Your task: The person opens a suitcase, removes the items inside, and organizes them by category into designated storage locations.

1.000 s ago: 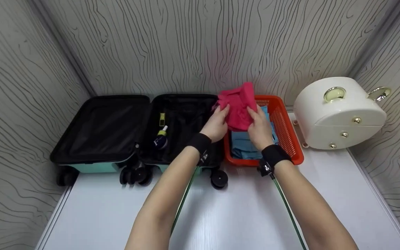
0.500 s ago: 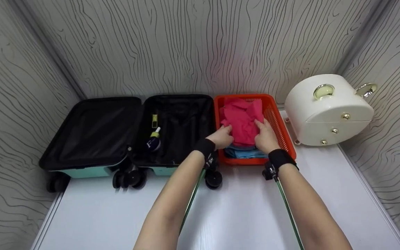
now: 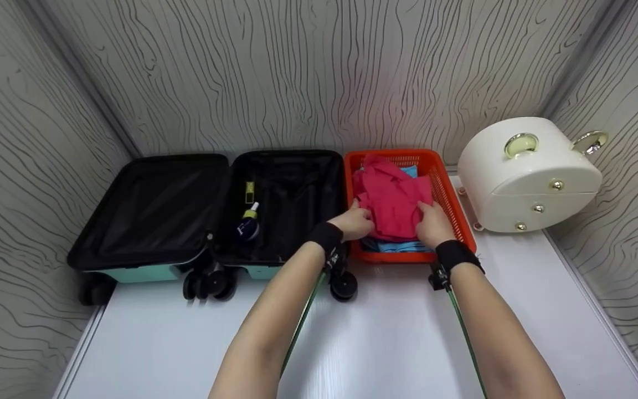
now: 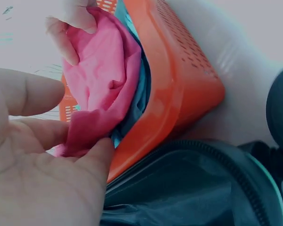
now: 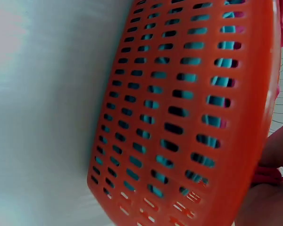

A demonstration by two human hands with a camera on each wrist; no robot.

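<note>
A pink garment (image 3: 396, 202) lies bunched over folded blue cloth (image 3: 399, 247) inside an orange-red basket (image 3: 414, 257). At its left edge my left hand (image 3: 355, 223) pinches the fabric; the left wrist view shows a fold of it between thumb and fingers of that hand (image 4: 42, 174). My right hand (image 3: 434, 226) pinches the opposite edge, just inside the rim. The right wrist view is mostly filled by the basket's slotted wall (image 5: 247, 94), with part of the right hand (image 5: 266, 202) and pink fabric between its fingers at the margin.
Left of the basket lies an open suitcase (image 3: 302, 244), black inside, its other half (image 3: 147, 216) further left. A dark bottle with a yellow-green collar (image 3: 248, 228) and a small yellow-and-black item (image 3: 250, 192) lie in it. A white rounded case (image 3: 518, 166) stands right.
Both hands have lowered the pink garment from above the basket onto the blue cloth. Since half a second ago they have moved slightly right and nearer, with the garment spread between them.
</note>
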